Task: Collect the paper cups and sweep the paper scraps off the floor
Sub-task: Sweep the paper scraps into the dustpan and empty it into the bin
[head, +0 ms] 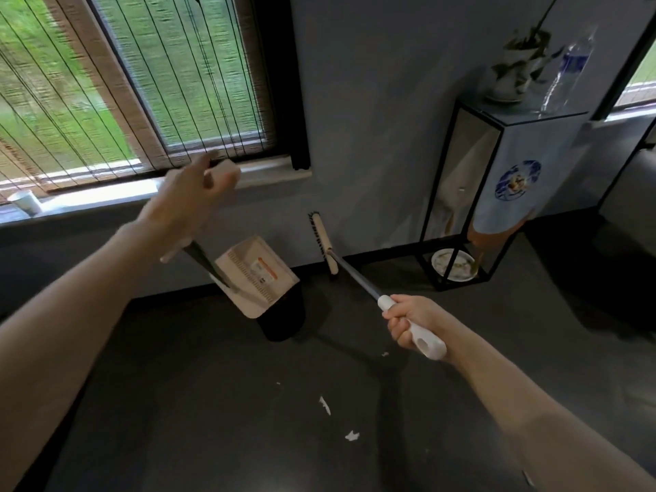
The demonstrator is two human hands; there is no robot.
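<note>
My left hand is raised toward the windowsill, blurred by motion. The dustpan's handle runs up under its palm, and the beige dustpan hangs tilted above the floor. Its index finger and thumb reach around a white paper cup on the sill; I cannot tell whether they touch it. A second paper cup stands on the sill at the far left. My right hand grips the white end of the broom handle. The broom head is by the wall. White paper scraps lie on the dark floor.
A black bin stands under the dustpan against the wall. At the right is a black-framed stand carrying a potted plant and a water bottle, with a plate on its base. Blinds cover the window.
</note>
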